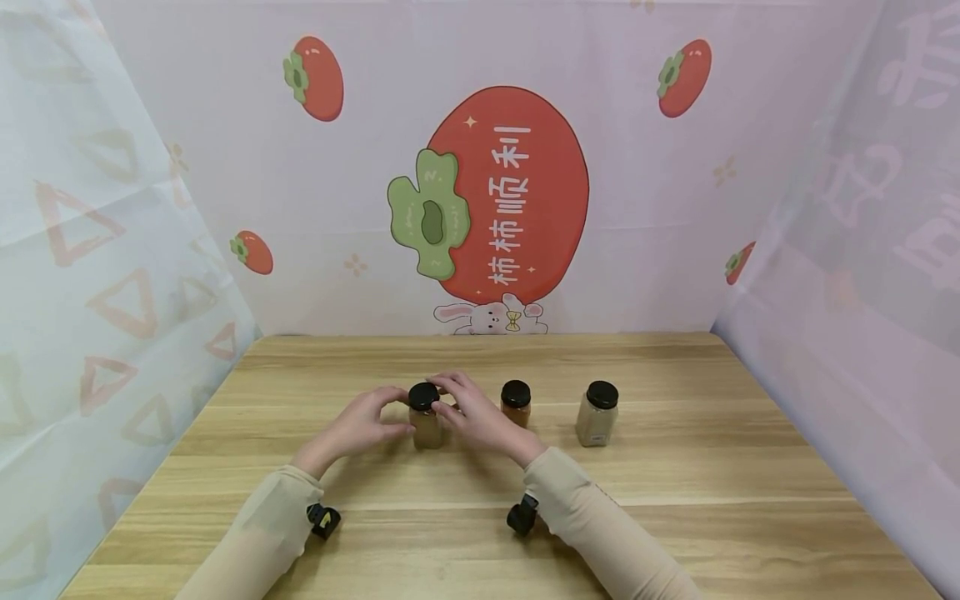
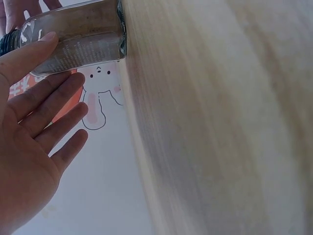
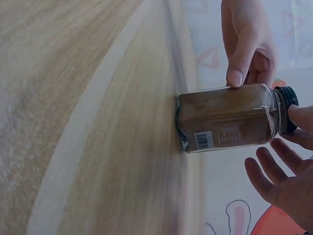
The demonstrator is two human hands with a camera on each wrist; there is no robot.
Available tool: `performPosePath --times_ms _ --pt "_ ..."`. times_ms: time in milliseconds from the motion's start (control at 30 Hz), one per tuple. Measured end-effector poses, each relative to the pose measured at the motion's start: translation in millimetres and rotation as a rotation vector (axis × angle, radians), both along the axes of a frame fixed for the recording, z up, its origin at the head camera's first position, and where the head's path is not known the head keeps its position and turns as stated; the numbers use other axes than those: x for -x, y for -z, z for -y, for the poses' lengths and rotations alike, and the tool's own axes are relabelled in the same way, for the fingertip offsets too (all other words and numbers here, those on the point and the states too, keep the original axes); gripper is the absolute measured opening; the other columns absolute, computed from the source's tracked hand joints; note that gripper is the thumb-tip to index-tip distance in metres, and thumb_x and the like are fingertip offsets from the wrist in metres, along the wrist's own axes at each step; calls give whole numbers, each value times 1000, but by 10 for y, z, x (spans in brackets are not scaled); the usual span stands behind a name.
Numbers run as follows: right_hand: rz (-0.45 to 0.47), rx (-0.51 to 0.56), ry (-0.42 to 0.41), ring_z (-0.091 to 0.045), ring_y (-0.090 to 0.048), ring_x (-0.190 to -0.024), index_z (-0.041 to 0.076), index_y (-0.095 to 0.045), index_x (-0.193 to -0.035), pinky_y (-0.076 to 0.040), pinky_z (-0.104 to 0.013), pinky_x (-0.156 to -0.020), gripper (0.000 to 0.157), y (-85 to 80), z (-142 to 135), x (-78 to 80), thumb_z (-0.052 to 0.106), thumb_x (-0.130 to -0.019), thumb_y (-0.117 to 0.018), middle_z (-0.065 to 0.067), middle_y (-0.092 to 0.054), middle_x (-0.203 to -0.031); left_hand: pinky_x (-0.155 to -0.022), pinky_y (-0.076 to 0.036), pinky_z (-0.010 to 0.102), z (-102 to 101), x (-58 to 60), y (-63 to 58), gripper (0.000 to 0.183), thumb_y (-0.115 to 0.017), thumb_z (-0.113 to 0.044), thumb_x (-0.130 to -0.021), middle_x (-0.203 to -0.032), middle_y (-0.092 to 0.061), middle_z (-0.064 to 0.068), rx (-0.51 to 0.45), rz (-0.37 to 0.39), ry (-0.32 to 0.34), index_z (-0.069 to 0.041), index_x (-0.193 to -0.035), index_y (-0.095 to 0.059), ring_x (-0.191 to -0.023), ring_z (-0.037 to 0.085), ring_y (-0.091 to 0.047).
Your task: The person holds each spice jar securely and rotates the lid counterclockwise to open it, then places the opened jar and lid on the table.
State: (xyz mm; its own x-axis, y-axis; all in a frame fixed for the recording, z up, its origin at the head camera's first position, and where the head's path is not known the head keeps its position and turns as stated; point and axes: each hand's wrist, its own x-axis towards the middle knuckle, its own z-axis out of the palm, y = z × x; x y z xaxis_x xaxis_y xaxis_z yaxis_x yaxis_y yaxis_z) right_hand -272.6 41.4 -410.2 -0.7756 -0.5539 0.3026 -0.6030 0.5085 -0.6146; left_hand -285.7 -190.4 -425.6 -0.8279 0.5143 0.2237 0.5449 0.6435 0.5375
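A clear spice jar [image 1: 427, 430] of brown powder stands upright on the wooden table between both hands. My left hand [image 1: 366, 425] holds its body from the left, thumb on the near side and fingers reaching behind. My right hand [image 1: 480, 413] pinches the black lid [image 1: 424, 395] between thumb and forefinger, its other fingers spread. In the right wrist view the glass jar [image 3: 225, 117] shows a barcode label, and the lid [image 3: 292, 102] sits on its neck. From the left wrist, the jar [image 2: 83, 39] appears beside the left thumb, with white print on the glass.
Right of the hands stands a black-lidded jar [image 1: 516, 397] of reddish-brown powder, partly hidden by the right hand. Farther right is a black-lidded jar [image 1: 597, 417] of pale powder. A printed cloth backdrop [image 1: 337, 183] rises behind the table [image 1: 420, 533].
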Motion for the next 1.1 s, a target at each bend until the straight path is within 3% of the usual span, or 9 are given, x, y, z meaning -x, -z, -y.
performPosePath --times_ms 267,533,733,1100 --pt "9 15 76 -25 -51 -122 8 -42 -140 -47 -38 -98 44 12 10 -39 24 -100 -48 -12 -45 -137 -100 -44 52 -11 -12 -17 45 -75 -34 -80 -119 -65 6 5 -2 -2 -12 -117 -63 -116 30 -57" --pt "-121 29 233 -23 -53 -112 8 -49 -133 -51 -39 -89 45 43 48 -131 32 -96 -56 -11 -51 -130 -100 -44 52 -9 -19 -25 45 -75 -34 -80 -119 -65 5 6 4 -2 -12 -118 -62 -116 30 -57" --pt "-148 58 316 -25 -50 -119 11 -54 -126 -47 -41 -97 47 26 95 -192 39 -90 -63 -8 -52 -125 -100 -44 52 -4 -17 -19 45 -74 -35 -81 -120 -64 5 7 8 0 -12 -119 -62 -117 29 -56" --pt "-145 73 375 -22 -52 -117 11 -59 -115 -48 -40 -96 45 49 190 -202 42 -85 -68 -4 -54 -121 -100 -44 52 -6 -18 -14 42 -74 -33 -82 -119 -64 3 3 -3 10 -13 -117 -63 -117 29 -56"
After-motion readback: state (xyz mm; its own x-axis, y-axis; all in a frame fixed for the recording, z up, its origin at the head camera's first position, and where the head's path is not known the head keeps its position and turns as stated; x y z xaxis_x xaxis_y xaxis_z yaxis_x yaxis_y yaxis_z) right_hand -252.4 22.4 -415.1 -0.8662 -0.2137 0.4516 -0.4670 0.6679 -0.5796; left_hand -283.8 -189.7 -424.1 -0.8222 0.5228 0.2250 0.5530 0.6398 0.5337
